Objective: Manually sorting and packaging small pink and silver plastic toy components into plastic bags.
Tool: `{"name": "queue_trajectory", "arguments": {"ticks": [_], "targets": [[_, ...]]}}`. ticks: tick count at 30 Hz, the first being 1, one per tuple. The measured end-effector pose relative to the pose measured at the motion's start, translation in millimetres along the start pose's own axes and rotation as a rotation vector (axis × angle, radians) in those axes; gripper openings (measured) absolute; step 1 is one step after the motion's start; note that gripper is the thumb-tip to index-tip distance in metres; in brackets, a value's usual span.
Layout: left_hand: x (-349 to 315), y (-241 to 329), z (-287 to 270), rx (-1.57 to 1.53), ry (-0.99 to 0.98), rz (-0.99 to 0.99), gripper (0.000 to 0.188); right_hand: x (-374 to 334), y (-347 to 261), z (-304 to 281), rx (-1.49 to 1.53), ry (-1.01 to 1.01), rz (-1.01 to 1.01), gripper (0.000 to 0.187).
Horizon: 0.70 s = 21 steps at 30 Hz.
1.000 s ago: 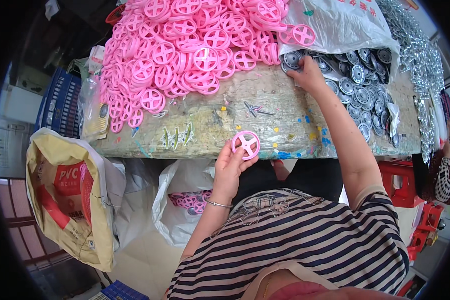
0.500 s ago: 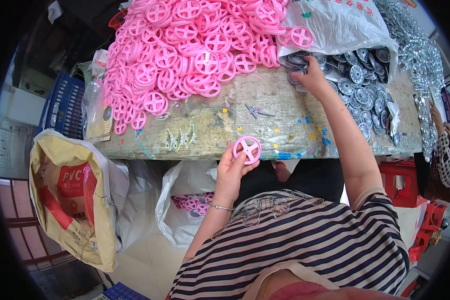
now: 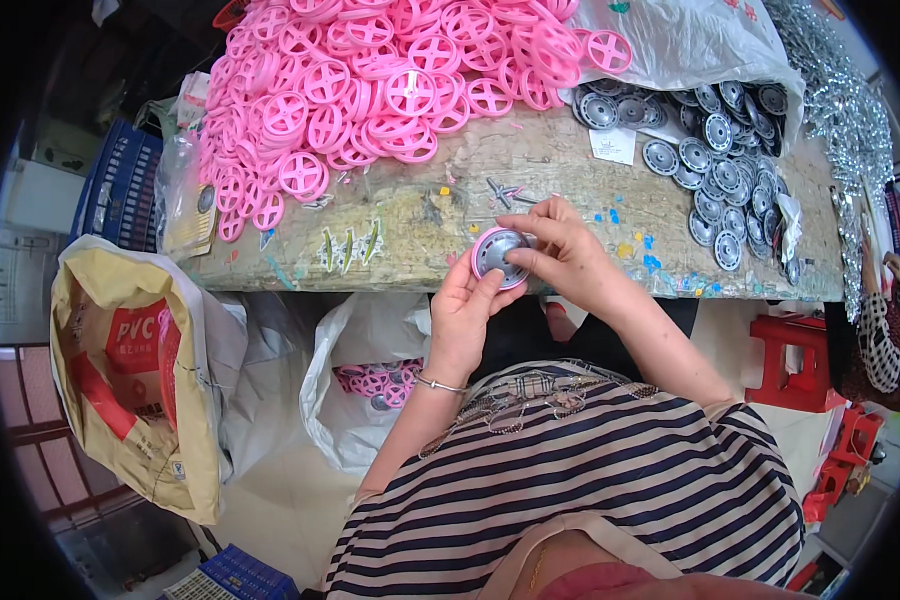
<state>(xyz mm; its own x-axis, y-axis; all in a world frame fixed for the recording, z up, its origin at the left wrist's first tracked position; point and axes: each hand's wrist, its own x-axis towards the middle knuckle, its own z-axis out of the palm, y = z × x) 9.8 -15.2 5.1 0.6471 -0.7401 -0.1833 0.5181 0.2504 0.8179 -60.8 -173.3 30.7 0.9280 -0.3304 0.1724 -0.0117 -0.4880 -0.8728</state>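
Near the table's front edge, my left hand (image 3: 465, 305) grips a pink plastic wheel ring (image 3: 481, 243) by its lower left side. A silver-grey hubcap disc (image 3: 507, 257) lies against the ring's face, its rim inside the pink edge. My right hand (image 3: 567, 254) pinches the disc from the right, thumb on its face. Whether the disc is fully seated I cannot tell. A big heap of pink wheel rings (image 3: 390, 80) covers the far left of the table. Grey hubcap discs (image 3: 715, 180) spill from a white sack (image 3: 680, 45) at the far right.
Small dark pins (image 3: 505, 193) and green leaf-like stickers (image 3: 350, 247) lie on the worn table (image 3: 400, 205). Below the edge, a white bag (image 3: 335, 400) holds pink wheels. A tan sack (image 3: 140, 390) stands left, red stools (image 3: 795, 360) right. Silver tinsel (image 3: 830, 110) and another person's sleeve (image 3: 880, 335) are far right.
My right hand has come from the disc pile back to my left hand, bringing a grey disc onto the pink ring. My left hand keeps its hold; the view has shifted slightly.
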Motion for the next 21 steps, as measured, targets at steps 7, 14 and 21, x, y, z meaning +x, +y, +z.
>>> {"name": "queue_trajectory", "arguments": {"ticks": [7,14,21], "targets": [[-7,1,-9,0.054,-0.004,0.075,0.037,-1,2,11,0.383,-0.132,0.341,0.030],[-8,1,-10,0.098,0.017,0.116,0.034,-8,-16,15,0.035,-0.051,0.144,0.019],[-16,3,-13,0.173,-0.004,0.078,0.037,-10,-11,21,0.163,-0.142,0.263,0.023]]}}
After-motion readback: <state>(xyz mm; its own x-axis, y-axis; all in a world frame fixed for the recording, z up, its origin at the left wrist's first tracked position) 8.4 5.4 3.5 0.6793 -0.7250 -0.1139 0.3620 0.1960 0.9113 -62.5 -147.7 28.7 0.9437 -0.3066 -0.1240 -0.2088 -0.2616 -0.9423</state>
